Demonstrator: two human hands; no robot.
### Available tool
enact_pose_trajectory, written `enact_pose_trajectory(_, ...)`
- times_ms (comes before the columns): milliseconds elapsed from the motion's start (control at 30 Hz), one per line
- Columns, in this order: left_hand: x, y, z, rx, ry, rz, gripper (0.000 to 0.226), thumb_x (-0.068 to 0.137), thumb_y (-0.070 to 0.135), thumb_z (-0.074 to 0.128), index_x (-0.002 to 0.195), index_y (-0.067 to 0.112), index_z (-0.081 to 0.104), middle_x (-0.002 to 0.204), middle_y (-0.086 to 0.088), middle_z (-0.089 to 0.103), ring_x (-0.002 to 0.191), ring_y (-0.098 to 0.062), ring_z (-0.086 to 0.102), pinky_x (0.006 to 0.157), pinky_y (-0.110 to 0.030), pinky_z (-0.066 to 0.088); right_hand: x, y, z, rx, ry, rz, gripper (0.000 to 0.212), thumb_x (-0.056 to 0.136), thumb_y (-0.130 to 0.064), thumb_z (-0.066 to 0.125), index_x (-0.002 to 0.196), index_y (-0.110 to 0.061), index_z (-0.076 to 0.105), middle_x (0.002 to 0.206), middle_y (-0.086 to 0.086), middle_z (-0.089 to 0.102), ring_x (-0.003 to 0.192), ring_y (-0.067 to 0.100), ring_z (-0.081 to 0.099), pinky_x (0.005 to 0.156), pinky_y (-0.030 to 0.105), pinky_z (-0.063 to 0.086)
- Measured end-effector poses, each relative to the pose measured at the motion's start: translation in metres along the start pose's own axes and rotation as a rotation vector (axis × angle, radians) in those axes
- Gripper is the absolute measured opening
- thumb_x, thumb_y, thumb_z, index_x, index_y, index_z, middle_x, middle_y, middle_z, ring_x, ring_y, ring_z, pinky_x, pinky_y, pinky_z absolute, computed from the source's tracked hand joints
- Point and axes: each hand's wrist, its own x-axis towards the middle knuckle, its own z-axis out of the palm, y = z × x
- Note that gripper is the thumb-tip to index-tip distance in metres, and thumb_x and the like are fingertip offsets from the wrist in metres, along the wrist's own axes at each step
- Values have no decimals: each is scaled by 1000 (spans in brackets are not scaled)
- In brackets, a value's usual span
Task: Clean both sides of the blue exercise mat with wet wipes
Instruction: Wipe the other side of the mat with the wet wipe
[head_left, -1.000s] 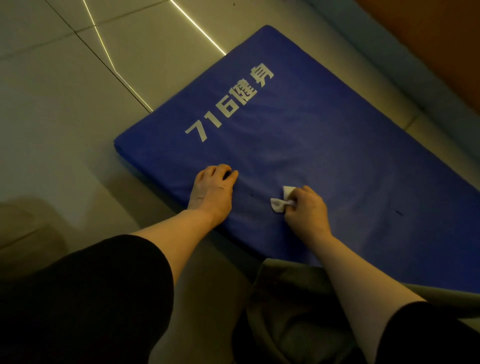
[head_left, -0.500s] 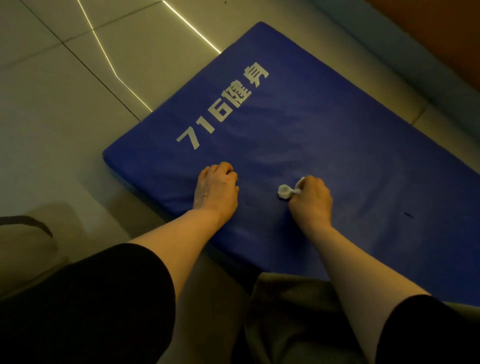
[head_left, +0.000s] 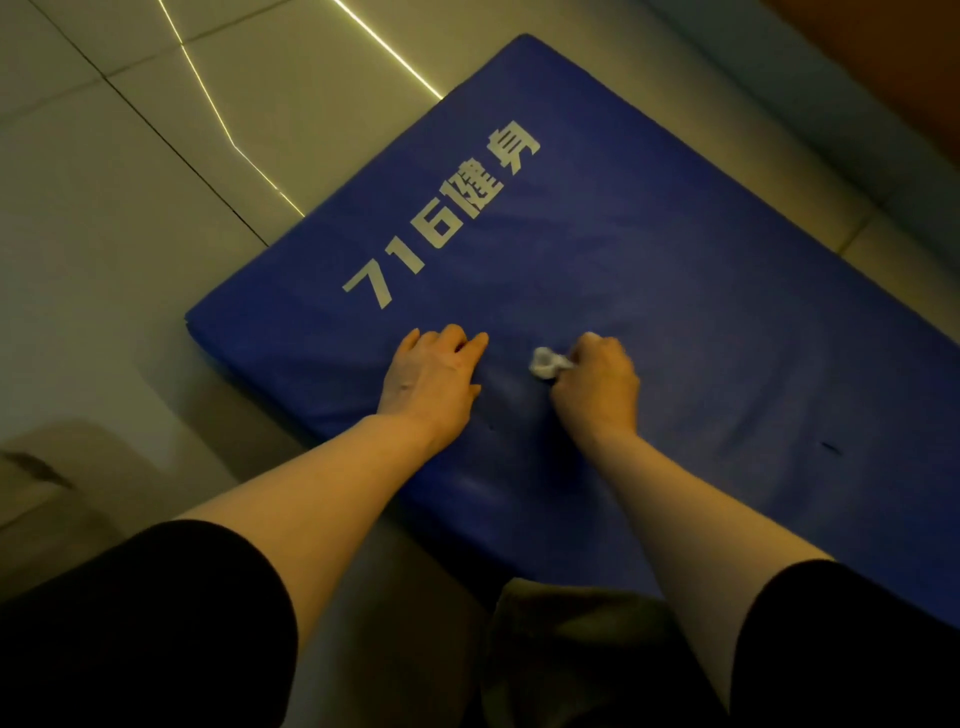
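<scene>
The blue mat (head_left: 649, 291) lies flat on the tiled floor (head_left: 104, 218), set at an angle, with its white lettering (head_left: 441, 223) facing up. Its near-left corner and left edge show fully; its far edge lies close to the base of a wall (head_left: 779, 104) at the upper right. The right end runs out of view.

The left hand (head_left: 431, 376) rests palm down on the mat near the left edge, fingers loosely spread and holding nothing. Just beside it, the right hand (head_left: 597, 387) is closed in a fist around a crumpled white wipe (head_left: 545, 362), pressed to the mat surface. Both hands sit near the mat's near edge.

Broad bare mat stretches ahead and to the right of the hands. A small dark mark (head_left: 829, 448) shows on the mat to the right. Open floor lies to the left.
</scene>
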Motion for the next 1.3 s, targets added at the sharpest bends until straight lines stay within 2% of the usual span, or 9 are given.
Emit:
enact_pose_trajectory(167, 13, 1, -5, -10, 7, 16, 38, 100, 32, 46, 138, 28, 47, 127, 0, 41, 120, -20, 41, 117, -43, 18, 12, -22, 15, -17, -224, -346, 7, 87, -10, 53, 84, -13, 47, 94, 8, 50, 79, 24, 49, 63, 29, 32)
enact_pose_trajectory(433, 48, 5, -14, -177, -2, 56, 27, 102, 22, 44, 123, 13, 59, 161, -2, 13, 149, -17, 7, 119, -34, 3, 83, 16, -18, -270, -193, -194, 6, 91, -7, 47, 97, -5, 45, 113, 18, 47, 90, 38, 51, 66, 34, 31)
enact_pose_trajectory(533, 56, 3, -14, -188, -26, 76, 30, 102, 23, 46, 129, 15, 52, 159, -3, 20, 146, -20, 18, 118, -32, 12, 67, -4, -5, -241, -406, -393, 13, 90, -6, 48, 91, -13, 37, 115, 15, 43, 96, 38, 49, 69, 34, 31)
enact_pose_trajectory(633, 60, 3, -15, -175, 31, 66, 33, 100, 21, 49, 133, 16, 48, 149, -2, 36, 132, -20, 37, 112, -29, 24, 85, -2, -18, -278, -567, -532, 12, 90, -10, 53, 100, -12, 47, 116, 10, 46, 101, 31, 51, 75, 27, 34)
enact_pose_trajectory(767, 71, 3, -21, -91, -25, 75, 58, 100, 30, 48, 151, 21, 22, 149, 2, 32, 135, -19, 33, 119, -36, 16, 134, 34, -46, -168, -331, -175, 25, 92, -30, 56, 95, -5, 56, 110, 5, 55, 101, 31, 55, 78, 33, 42)
enact_pose_trajectory(867, 81, 3, -24, 2, -56, 90, 66, 100, 38, 45, 154, 24, 10, 147, 3, 30, 135, -19, 32, 120, -41, 12, 122, 34, -32, -83, -83, -16, 12, 92, -18, 53, 90, -7, 50, 97, 7, 52, 95, 35, 54, 66, 31, 33)
enact_pose_trajectory(1000, 90, 8, -22, 51, -57, 101, 63, 98, 42, 46, 153, 26, 19, 138, 0, 33, 128, -22, 34, 118, -45, 14, 76, 4, 3, 28, -143, -395, 3, 89, -9, 51, 89, -9, 48, 98, 12, 53, 86, 33, 53, 64, 27, 29)
enact_pose_trajectory(1067, 94, 11, -21, 61, -50, 89, 60, 97, 42, 48, 151, 28, 25, 133, 0, 34, 125, -22, 35, 118, -47, 15, 81, 5, 2, 51, -164, -438, 5, 86, -6, 52, 88, -9, 48, 95, 11, 52, 84, 32, 53, 64, 33, 35)
enact_pose_trajectory(1300, 100, 16, -24, 33, 8, 99, 45, 97, 38, 50, 140, 23, 46, 136, 0, 36, 126, -20, 36, 119, -46, 13, 142, 64, -22, 75, 133, 135, 19, 94, -17, 50, 106, -3, 50, 118, 17, 45, 94, 38, 52, 70, 34, 34)
